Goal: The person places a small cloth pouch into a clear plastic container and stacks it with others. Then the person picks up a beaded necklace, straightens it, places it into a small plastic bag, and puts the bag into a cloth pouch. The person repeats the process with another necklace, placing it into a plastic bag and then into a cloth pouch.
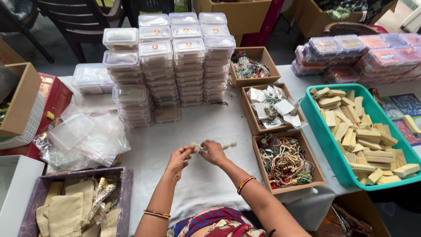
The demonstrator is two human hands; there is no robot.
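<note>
My left hand (180, 159) and my right hand (214, 152) meet over the white table cover (201, 127), both pinching a small pale beaded strand (228, 145) whose end sticks out to the right. Each wrist wears a bangle. Just right of my right hand stands a cardboard box of mixed bead necklaces (286, 160). Behind it sits a box of small packets and beads (271, 106), and further back a third box of jewellery (250, 67).
Tall stacks of clear plastic boxes (173, 70) stand at the back. Loose clear zip bags (83, 138) lie at left, above a purple box of cloth pouches (70, 210). A teal tray of pale wooden blocks (326, 131) stands at right, more packed boxes (364, 55) behind it.
</note>
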